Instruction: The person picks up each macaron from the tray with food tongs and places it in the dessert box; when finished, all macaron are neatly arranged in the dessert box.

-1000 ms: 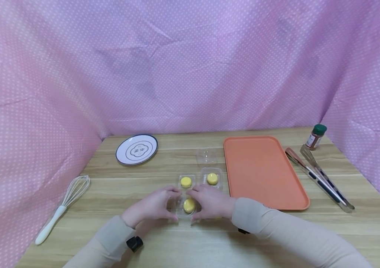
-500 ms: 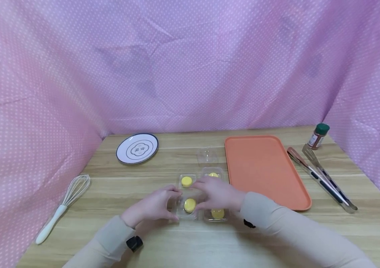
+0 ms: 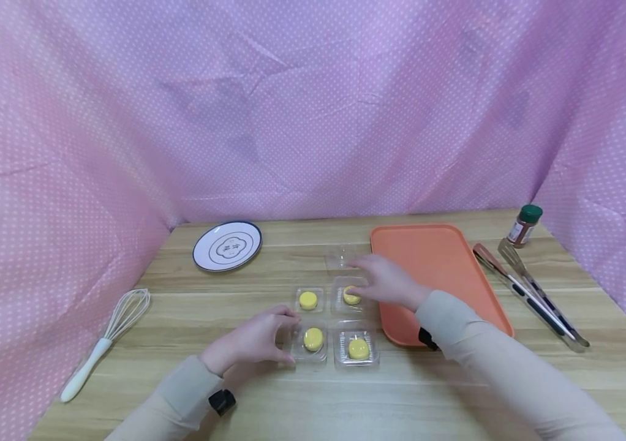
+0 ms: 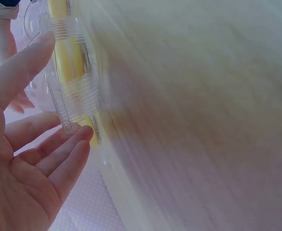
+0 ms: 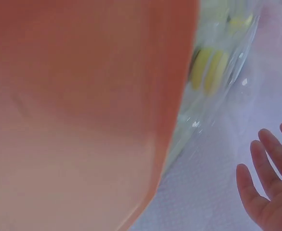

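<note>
A yellow macaron (image 3: 313,339) sits in a clear plastic box (image 3: 297,355) at the front left of a small group. My left hand (image 3: 252,337) holds this box by its left side, thumb at the near corner and fingers at the far one. In the left wrist view the thumb (image 4: 39,53) lies against the clear ridged wall. My right hand (image 3: 387,282) hovers over the back right macaron (image 3: 352,295) and the tray's left edge, fingers extended and holding nothing. Other boxes hold a front right macaron (image 3: 359,349) and a back left macaron (image 3: 308,300).
An empty clear plastic piece (image 3: 339,256) lies behind the boxes. An orange tray (image 3: 429,245) lies to their right, with tongs (image 3: 528,294) and a green-capped spice jar (image 3: 525,225) beyond. A white plate (image 3: 227,246) and a whisk (image 3: 106,343) are on the left.
My right hand has left the front left box and moved right and away from me, uncovering the front right box. My left hand stays in place on its box.
</note>
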`<move>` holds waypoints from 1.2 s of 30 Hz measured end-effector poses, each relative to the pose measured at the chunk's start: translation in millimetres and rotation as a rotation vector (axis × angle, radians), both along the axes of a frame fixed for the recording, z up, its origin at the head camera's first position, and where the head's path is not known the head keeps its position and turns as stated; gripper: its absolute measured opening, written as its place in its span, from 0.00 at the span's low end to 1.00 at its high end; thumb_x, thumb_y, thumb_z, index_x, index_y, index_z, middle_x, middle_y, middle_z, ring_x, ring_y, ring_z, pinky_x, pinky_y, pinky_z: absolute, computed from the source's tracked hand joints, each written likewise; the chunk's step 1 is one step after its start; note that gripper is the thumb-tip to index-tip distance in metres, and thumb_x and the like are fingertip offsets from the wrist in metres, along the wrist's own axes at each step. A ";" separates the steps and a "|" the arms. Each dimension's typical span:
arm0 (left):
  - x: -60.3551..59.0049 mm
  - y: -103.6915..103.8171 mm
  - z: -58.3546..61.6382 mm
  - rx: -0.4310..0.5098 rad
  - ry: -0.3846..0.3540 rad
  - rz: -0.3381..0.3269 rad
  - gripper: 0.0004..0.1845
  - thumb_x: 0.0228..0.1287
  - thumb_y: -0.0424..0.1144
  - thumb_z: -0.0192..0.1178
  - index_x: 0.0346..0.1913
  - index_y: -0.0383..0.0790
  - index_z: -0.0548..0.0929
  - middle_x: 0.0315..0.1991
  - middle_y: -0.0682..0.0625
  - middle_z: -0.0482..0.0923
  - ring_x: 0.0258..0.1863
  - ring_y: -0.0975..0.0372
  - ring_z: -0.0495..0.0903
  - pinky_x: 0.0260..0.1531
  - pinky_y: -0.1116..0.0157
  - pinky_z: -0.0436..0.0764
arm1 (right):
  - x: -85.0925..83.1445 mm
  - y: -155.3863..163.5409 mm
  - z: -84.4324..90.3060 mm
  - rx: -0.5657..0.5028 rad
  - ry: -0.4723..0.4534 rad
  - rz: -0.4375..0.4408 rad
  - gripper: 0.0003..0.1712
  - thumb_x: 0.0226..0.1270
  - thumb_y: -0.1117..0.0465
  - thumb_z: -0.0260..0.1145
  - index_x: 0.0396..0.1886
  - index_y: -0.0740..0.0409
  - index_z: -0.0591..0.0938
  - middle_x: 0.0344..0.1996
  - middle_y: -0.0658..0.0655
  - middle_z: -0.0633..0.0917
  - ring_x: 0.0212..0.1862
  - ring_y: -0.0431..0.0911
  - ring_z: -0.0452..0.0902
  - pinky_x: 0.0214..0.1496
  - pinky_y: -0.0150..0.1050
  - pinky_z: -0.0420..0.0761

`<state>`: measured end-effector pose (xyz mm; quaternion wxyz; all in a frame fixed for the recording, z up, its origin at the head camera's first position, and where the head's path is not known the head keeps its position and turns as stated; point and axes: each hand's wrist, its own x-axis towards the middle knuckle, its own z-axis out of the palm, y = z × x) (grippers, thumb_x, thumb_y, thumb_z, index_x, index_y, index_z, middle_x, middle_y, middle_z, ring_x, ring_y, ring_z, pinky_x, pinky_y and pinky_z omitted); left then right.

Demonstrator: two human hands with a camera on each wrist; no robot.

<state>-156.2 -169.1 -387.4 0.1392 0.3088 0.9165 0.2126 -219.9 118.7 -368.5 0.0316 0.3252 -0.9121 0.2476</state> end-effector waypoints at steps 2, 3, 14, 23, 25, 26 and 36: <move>-0.1 0.0 -0.3 0.005 0.002 -0.001 0.37 0.43 0.43 0.76 0.57 0.31 0.77 0.56 0.45 0.74 0.55 0.55 0.75 0.59 0.56 0.75 | -5.6 4.0 -0.9 0.005 0.000 -0.010 0.32 0.58 0.53 0.69 0.60 0.64 0.75 0.56 0.63 0.79 0.58 0.57 0.74 0.63 0.52 0.72; -0.3 -0.1 -0.7 0.006 0.004 -0.003 0.37 0.43 0.43 0.76 0.57 0.31 0.77 0.56 0.45 0.74 0.55 0.55 0.75 0.59 0.55 0.75 | -7.9 5.6 -1.0 0.000 -0.003 -0.016 0.31 0.58 0.54 0.69 0.59 0.64 0.75 0.56 0.63 0.79 0.58 0.57 0.74 0.64 0.52 0.72; -0.3 0.3 -1.0 0.004 0.006 -0.004 0.37 0.43 0.43 0.76 0.57 0.31 0.76 0.56 0.44 0.74 0.55 0.54 0.75 0.59 0.55 0.74 | -27.8 17.4 -6.6 0.030 -0.039 -0.061 0.30 0.60 0.58 0.68 0.60 0.66 0.74 0.57 0.66 0.77 0.61 0.61 0.70 0.65 0.55 0.69; -0.1 -0.6 -2.9 0.019 0.012 -0.003 0.36 0.43 0.43 0.76 0.57 0.31 0.77 0.56 0.45 0.74 0.54 0.56 0.75 0.58 0.56 0.75 | -40.6 14.6 -8.6 0.049 -0.097 -0.075 0.30 0.60 0.58 0.67 0.61 0.66 0.73 0.58 0.67 0.76 0.55 0.59 0.74 0.60 0.54 0.74; -0.3 -0.8 -3.3 0.020 0.007 -0.001 0.36 0.44 0.44 0.76 0.57 0.32 0.77 0.56 0.46 0.74 0.54 0.57 0.75 0.58 0.57 0.75 | -43.2 13.4 -9.3 0.057 -0.101 -0.077 0.30 0.60 0.59 0.67 0.61 0.67 0.73 0.57 0.67 0.76 0.52 0.58 0.76 0.57 0.53 0.76; -0.4 -0.9 -3.6 0.020 0.007 0.000 0.36 0.44 0.44 0.76 0.57 0.32 0.77 0.56 0.46 0.74 0.54 0.57 0.75 0.58 0.57 0.75 | -44.7 12.8 -9.8 0.060 -0.103 -0.077 0.30 0.60 0.59 0.67 0.61 0.67 0.73 0.57 0.67 0.77 0.50 0.57 0.77 0.55 0.53 0.77; 0.1 -2.3 -6.1 0.040 0.035 -0.023 0.36 0.43 0.43 0.76 0.57 0.31 0.77 0.55 0.45 0.75 0.54 0.56 0.75 0.58 0.57 0.75 | -59.7 6.9 -17.0 0.082 -0.164 -0.086 0.31 0.58 0.62 0.69 0.61 0.66 0.73 0.56 0.65 0.78 0.50 0.57 0.78 0.55 0.50 0.78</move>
